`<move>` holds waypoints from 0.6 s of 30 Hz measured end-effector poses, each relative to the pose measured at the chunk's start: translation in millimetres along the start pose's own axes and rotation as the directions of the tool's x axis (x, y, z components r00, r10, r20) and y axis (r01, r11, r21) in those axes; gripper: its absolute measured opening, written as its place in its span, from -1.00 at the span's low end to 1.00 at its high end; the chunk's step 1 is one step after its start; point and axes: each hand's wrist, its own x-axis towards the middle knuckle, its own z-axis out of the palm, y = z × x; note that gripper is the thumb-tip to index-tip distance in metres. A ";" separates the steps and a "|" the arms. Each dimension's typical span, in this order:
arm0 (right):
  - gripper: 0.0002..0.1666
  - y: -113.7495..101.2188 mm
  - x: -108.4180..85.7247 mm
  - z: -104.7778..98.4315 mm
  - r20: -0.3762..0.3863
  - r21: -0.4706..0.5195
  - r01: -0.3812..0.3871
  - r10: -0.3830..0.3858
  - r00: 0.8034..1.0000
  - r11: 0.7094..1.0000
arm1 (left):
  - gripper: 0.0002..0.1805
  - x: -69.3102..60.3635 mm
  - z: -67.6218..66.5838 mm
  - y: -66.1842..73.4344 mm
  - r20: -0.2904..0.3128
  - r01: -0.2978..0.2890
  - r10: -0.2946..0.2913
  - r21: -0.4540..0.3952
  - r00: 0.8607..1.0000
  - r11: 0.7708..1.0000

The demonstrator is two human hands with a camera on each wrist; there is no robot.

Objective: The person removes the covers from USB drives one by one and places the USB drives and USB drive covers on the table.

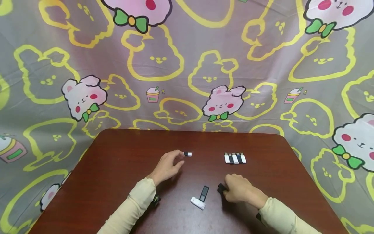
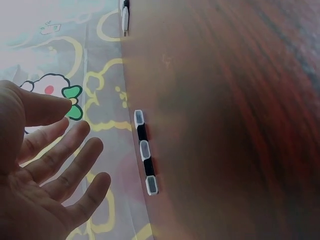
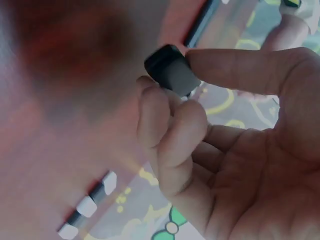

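My right hand [image 1: 238,188] pinches a black USB stick [image 3: 172,70] between thumb and fingers, low over the right of the table. Farther back on the left, my left hand [image 1: 168,165] has relaxed, parted fingers and holds nothing. Its fingertips are close to a small black-and-white USB stick [image 1: 188,154]; whether they touch it I cannot tell. Between the hands and nearer me, a black USB stick [image 1: 204,193] lies with one end by a white one [image 1: 198,203]. Several white and black USB sticks [image 1: 235,158] stand side by side in a row at the back right, metal plugs facing away.
The dark red-brown wooden table [image 1: 122,162] has rounded far corners. Behind it hangs a grey cloth [image 1: 181,91] printed with yellow outlines and cartoon animals. Each forearm wears a cream sleeve [image 1: 132,201], with a dark device partly visible beneath the wrist.
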 end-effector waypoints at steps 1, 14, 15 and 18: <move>-0.66 -0.2 1.0 -2.4 -0.001 0.013 -0.002 0.002 1.000 1.000 | -0.78 -0.8 -0.1 0.7 0.007 0.007 -0.007 0.002 1.000 1.000; -0.87 -4.3 18.7 -41.9 -0.226 0.113 0.185 -0.156 0.962 0.976 | -0.84 6.8 0.2 13.8 0.027 -0.004 0.004 -0.020 1.000 1.000; -0.88 -5.6 20.0 -43.8 -0.239 0.121 0.189 -0.156 0.958 0.974 | -0.84 8.0 0.4 14.7 0.022 -0.013 0.013 -0.014 1.000 1.000; -0.90 -9.3 23.2 -48.2 -0.264 0.145 0.189 -0.146 0.953 0.971 | -0.85 11.1 0.7 19.8 0.005 -0.044 0.044 0.000 0.999 0.999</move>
